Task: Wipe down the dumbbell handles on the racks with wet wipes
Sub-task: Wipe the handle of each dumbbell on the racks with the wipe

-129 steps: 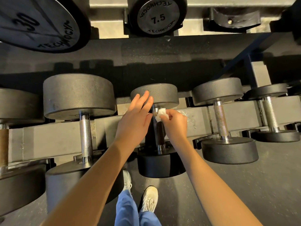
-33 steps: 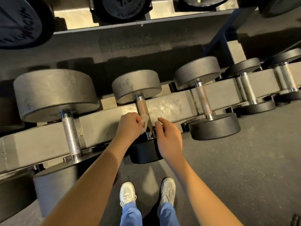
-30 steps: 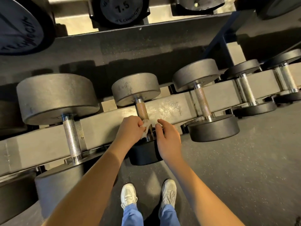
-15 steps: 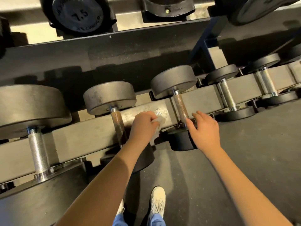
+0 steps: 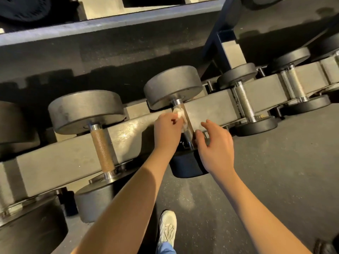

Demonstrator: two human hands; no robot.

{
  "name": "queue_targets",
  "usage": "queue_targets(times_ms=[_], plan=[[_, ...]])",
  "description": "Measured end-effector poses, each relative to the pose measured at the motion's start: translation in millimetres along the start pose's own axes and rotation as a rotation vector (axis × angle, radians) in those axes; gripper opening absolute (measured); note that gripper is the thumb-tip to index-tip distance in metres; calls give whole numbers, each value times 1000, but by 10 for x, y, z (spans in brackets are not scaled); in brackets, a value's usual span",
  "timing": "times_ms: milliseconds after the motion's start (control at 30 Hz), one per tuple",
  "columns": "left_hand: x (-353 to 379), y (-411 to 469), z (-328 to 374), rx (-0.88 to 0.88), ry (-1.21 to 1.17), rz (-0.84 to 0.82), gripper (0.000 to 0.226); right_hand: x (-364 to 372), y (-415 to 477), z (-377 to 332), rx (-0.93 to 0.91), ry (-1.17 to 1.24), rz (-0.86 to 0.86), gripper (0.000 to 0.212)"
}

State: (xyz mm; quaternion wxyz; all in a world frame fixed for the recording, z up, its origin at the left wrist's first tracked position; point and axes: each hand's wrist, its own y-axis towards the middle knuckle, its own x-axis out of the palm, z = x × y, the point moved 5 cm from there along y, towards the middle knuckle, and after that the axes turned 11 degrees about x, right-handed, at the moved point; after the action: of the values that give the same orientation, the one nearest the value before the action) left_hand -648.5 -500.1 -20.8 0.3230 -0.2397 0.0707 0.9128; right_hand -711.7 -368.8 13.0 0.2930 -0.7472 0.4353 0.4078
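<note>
My left hand (image 5: 167, 132) has its grip clenched on a crumpled white wet wipe (image 5: 180, 114), pressed against the upper part of the knurled handle (image 5: 187, 123) of the dumbbell (image 5: 173, 85) lying across the rack rail (image 5: 73, 158). My right hand (image 5: 215, 146) hovers just beside the handle's lower end, grip released, fingers loosely spread (whether the thumb touches the steel, I cannot tell). The neighbouring dumbbell (image 5: 86, 110) on the left has a rust-brown handle.
</note>
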Motion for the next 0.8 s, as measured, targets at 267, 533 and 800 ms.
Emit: queue_targets(times_ms=[267, 533, 800], plan=[[-44, 53, 84, -14, -46, 92, 8, -2, 2, -17, -22, 1, -14, 56], [65, -89, -33, 10, 17, -24, 21, 3, -11, 10, -26, -9, -3, 52], [43, 35, 18, -18, 58, 99, 17, 0, -6, 18, -28, 10, 4, 50]])
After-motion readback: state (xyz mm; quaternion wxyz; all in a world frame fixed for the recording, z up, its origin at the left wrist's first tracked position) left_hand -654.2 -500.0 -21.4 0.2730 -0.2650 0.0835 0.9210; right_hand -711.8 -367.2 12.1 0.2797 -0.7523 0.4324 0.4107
